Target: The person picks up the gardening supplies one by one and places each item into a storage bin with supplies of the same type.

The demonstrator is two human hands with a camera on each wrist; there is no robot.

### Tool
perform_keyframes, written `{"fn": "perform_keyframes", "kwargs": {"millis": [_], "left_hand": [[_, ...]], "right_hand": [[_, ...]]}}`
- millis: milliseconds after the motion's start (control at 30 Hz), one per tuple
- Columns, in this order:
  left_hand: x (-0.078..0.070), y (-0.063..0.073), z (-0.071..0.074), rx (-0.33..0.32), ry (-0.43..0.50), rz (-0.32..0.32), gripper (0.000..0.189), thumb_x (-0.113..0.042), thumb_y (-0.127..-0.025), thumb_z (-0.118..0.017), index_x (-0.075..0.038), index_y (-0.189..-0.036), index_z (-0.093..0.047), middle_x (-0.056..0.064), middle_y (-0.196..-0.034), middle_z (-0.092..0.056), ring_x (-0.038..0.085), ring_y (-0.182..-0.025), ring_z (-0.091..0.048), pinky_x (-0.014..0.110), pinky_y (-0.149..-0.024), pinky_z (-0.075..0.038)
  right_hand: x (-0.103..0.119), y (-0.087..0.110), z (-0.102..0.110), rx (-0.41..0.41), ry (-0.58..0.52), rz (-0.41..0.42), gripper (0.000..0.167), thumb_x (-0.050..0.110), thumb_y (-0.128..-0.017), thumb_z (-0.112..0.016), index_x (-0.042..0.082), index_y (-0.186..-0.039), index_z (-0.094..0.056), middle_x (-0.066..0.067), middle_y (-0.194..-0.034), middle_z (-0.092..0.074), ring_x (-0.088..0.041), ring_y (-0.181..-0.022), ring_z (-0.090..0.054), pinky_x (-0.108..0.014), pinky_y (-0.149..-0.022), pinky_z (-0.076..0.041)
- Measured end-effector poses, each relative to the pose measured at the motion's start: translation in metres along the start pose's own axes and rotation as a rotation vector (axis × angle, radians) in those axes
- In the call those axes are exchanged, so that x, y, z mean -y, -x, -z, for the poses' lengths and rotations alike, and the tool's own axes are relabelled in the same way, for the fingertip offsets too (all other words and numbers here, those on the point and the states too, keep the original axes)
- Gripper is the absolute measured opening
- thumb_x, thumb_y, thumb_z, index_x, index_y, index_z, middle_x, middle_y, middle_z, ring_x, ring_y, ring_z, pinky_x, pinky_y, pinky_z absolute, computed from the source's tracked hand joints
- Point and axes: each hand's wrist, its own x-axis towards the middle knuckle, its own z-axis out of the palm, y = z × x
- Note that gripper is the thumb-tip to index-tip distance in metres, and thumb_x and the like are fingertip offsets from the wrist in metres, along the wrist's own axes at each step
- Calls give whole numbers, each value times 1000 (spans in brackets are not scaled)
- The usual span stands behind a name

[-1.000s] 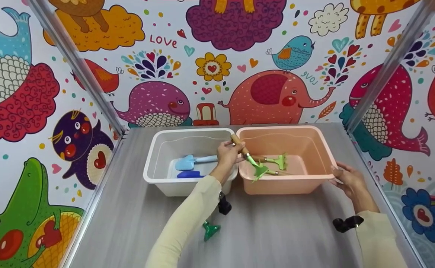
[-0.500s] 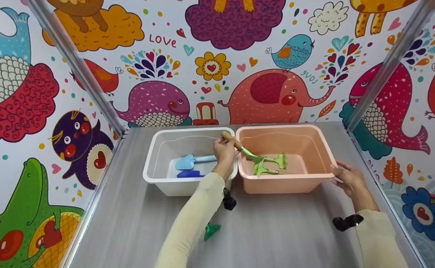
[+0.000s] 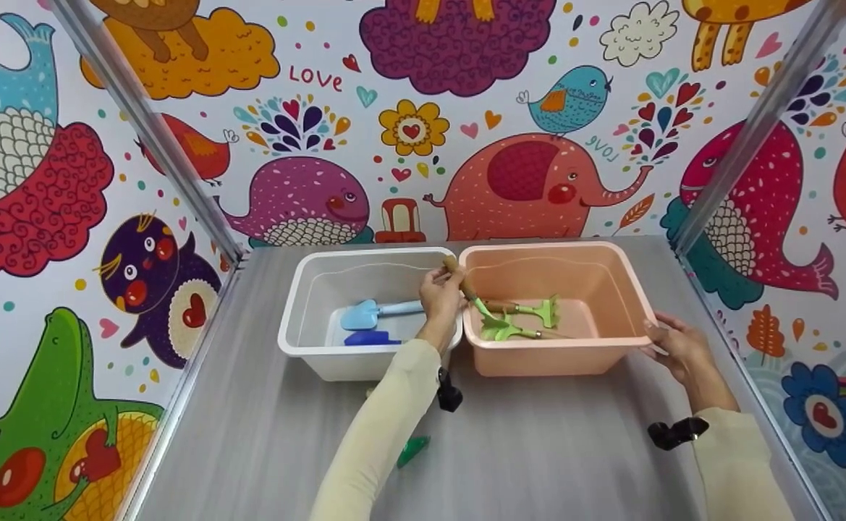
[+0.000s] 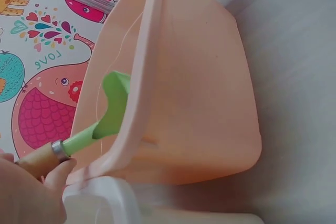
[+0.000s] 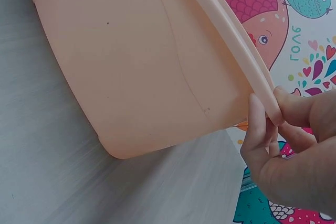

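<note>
My left hand [image 3: 439, 300] grips the wooden handle of a green garden trowel [image 4: 116, 103] where the two bins meet. The trowel's head points down inside the peach bin [image 3: 549, 364]. In that bin lie a green hand rake [image 3: 549, 312] with a wooden handle and another green tool [image 3: 520, 332], partly overlapped by the trowel. At the bin's right front corner, my right hand [image 5: 294, 145] pinches the rim between thumb and fingers. The white bin [image 3: 350, 367], beside it on the left, holds a light blue shovel [image 3: 361, 315] and a dark blue tool [image 3: 368, 338]; my left hand hides their ends.
A dark green tool head [image 3: 413, 450] lies on the grey table [image 3: 538, 449] in front of the bins, partly hidden by my left forearm. Printed walls [image 3: 423, 174] with metal corner strips [image 3: 726, 137] enclose the back and sides.
My left hand has shifted slightly left and back with the trowel. Its head has gone from over the front rim to inside the peach bin. My right hand stays on the rim.
</note>
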Motion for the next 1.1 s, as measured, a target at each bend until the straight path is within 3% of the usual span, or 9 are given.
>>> {"fn": "perform_keyframes", "kwargs": {"millis": [133,267,533,833,1100], "left_hand": [[2,0,0,19,-40,-4,32,-15,-90,-74,0,-116,-63,17,-113,-66,15,-72,-60,28,-60,-55],[5,0,-2,33,-46,-13,31,-14,-89,-75,1,-114,-64,16,-106,-68,14,-68,-59,28,-62,-56],[14,5,-8,28,-89,-67,29,-10,-86,-77,4,-110,-67,21,-101,-72,20,-82,-67,41,-77,-61],[20,10,-10,71,-270,-178,29,-11,-88,-75,3,-111,-66,21,-107,-74,27,-96,-72,30,-76,-61],[24,13,-9,97,-395,-267,22,-10,-88,-74,1,-106,-69,16,-101,-75,24,-92,-72,27,-76,-59]], "right_hand": [[0,0,1,4,-3,-11,77,21,-98,-64,6,-159,-19,-25,-158,-27,-1,-78,-63,-21,-76,-60],[-1,0,1,1,-1,-2,78,20,-97,-65,6,-159,-20,-26,-158,-26,0,-78,-62,-21,-75,-59],[-4,0,0,-17,15,7,78,22,-98,-64,6,-159,-18,-26,-160,-23,1,-77,-60,-20,-76,-59],[-1,0,-1,-32,28,-5,75,22,-98,-63,6,-159,-22,-25,-157,-30,0,-78,-61,-21,-76,-60],[-2,0,-1,-9,45,10,73,21,-100,-60,6,-159,-20,-26,-160,-25,2,-79,-59,-21,-78,-59]]}}
